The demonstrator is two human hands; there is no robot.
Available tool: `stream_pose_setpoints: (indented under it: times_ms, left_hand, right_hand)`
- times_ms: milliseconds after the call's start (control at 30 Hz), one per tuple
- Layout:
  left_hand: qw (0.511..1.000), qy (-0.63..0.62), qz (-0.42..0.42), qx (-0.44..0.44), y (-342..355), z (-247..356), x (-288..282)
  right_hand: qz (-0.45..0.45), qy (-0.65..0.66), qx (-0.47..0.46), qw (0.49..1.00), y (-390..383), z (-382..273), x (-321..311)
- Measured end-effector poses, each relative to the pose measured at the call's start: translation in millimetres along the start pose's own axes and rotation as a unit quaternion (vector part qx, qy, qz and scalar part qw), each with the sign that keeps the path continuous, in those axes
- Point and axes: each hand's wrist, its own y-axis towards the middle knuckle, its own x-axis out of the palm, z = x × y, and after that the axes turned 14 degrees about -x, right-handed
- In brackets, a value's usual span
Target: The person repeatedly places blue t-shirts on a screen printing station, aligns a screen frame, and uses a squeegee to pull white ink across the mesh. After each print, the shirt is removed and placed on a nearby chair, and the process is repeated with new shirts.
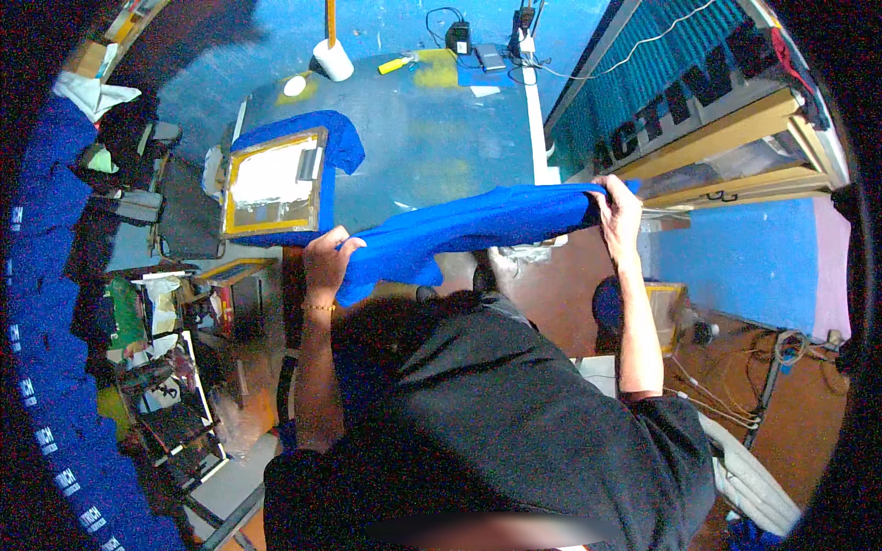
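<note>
A blue shirt (478,218) is stretched lengthwise between my two hands, in front of my body and over the near edge of the table. My left hand (329,266) is closed on its left end, where a sleeve-like flap hangs down. Higher up on the right, my right hand (620,213) pinches the other end. Beyond my left hand lies a wooden-framed printing screen (273,182) with yellow tape along its inner edge and white ink on the mesh. More blue fabric (342,138) shows from under that screen.
On the dark table (441,138) stand a white cup (333,61) with a stick, a yellow-handled tool (397,65) and a phone-like device (491,59). Printed blue garments (46,367) hang along the left. A cluttered rack (170,386) is beside me; a wooden-framed cabinet (726,151) stands right.
</note>
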Motion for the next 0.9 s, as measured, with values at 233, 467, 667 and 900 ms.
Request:
stream_pose_setpoints:
  times_ms: [233, 467, 667, 900]
  left_hand:
    - [0.970, -0.211, 0.091, 0.073, -2, -28, -21]
    - [0.974, -0.216, 0.039, -0.055, -4, -85, -17]
    - [0.967, -0.174, -0.102, 0.156, -2, -112, -49]
    - [0.973, -0.221, 0.042, 0.054, 13, -115, -15]
  right_hand:
    - [0.009, 0.198, 0.118, 0.973, -19, -15, 0]
    - [0.151, 0.185, 0.200, 0.950, -45, -64, 19]
    - [0.118, -0.082, 0.100, 0.985, -51, -116, -6]
    - [0.058, -0.127, 0.076, 0.987, -83, -108, 18]
